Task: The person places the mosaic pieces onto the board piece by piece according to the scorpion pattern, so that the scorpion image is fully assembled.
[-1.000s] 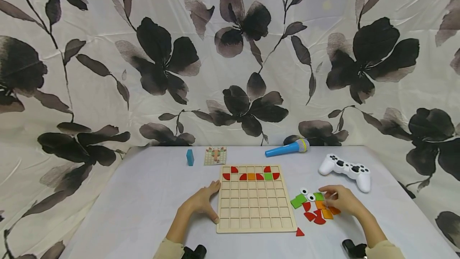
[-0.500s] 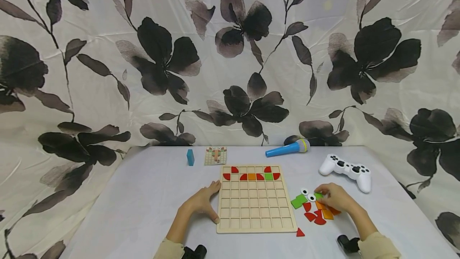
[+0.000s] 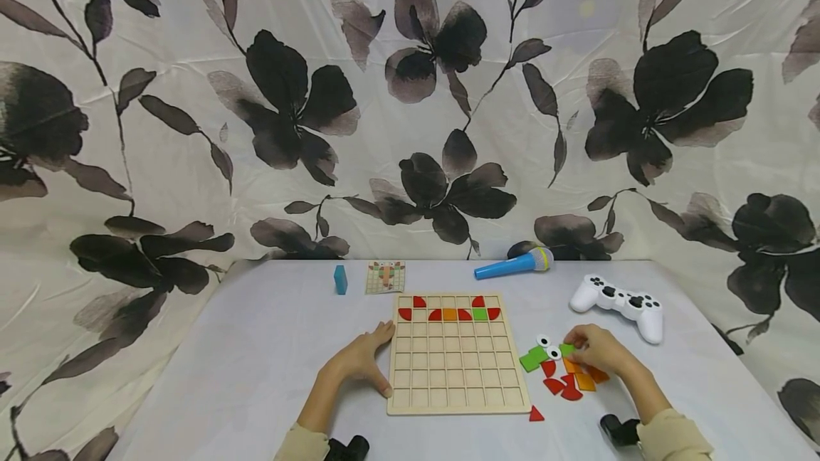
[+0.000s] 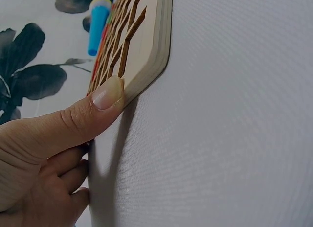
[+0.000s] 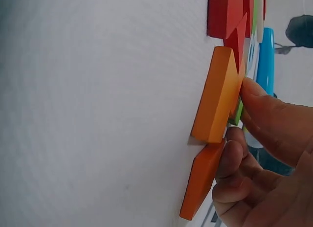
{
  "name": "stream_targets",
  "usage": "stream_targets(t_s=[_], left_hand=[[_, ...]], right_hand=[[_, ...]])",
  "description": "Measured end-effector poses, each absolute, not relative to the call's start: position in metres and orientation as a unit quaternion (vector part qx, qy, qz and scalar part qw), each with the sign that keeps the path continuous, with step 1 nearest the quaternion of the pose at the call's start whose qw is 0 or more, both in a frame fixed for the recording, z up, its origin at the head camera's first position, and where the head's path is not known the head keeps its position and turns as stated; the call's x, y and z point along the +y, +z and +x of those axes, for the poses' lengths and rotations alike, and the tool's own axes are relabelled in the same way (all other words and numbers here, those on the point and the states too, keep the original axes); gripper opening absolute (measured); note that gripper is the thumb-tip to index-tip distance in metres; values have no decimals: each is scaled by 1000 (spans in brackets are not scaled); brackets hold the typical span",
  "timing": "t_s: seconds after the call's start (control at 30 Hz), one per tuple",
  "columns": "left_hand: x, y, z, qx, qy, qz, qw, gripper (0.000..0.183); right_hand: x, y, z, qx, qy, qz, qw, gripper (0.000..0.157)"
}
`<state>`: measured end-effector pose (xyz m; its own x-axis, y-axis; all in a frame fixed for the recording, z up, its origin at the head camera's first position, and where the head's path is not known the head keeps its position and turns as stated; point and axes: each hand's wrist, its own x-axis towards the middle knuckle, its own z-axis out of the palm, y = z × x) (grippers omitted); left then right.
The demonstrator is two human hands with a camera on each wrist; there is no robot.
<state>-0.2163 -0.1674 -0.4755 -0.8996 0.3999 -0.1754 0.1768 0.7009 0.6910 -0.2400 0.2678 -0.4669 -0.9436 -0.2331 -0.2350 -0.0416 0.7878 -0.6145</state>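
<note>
A square wooden grid board [image 3: 458, 361] lies on the table, its upper rows bearing red, orange and green pieces. My left hand [image 3: 364, 360] is spread along the board's left edge; in the left wrist view its thumb [image 4: 107, 95] presses against the edge near a corner. On the board's right is a loose group of wooden pieces. There my right hand [image 3: 598, 348] pinches a green square piece [image 3: 566, 350] between thumb and fingers. In the right wrist view this green piece [image 5: 238, 113] is mostly hidden behind an orange block [image 5: 215, 97] and the fingertips.
Near the right hand lie red pieces [image 3: 571, 388], another green piece [image 3: 533, 358] and white eye discs [image 3: 543, 341]. A red triangle [image 3: 536, 414] sits by the board's corner. Farther back are a pattern card [image 3: 386, 277], a blue block [image 3: 340, 280], a toy microphone [image 3: 512, 264] and a white game controller [image 3: 618, 304].
My right hand has moved a little to the left over the loose pieces, and its thumb and fingers have come together on the green piece. The left hand stays at the board.
</note>
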Motion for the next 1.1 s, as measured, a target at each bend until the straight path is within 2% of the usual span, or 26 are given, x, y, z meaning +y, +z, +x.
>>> stream_targets(t_s=[0.17, 0.43, 0.57, 0.83, 1.1], left_hand=[[-165, -476, -216, 909, 355, 147, 162, 115], [-164, -477, -217, 915, 342, 139, 163, 114], [-164, -479, -218, 915, 342, 138, 163, 114], [-165, -479, -218, 912, 348, 141, 163, 114], [-166, -481, -219, 912, 349, 142, 163, 115]], right_hand=[[265, -467, -240, 933, -327, -49, 138, 18], [265, -462, -247, 932, -333, -101, 96, 9], [257, -453, -258, 924, -354, -127, 66, 14], [215, -447, -288, 902, -396, -171, 37, 20], [150, -450, -312, 868, -445, -217, 43, 20]])
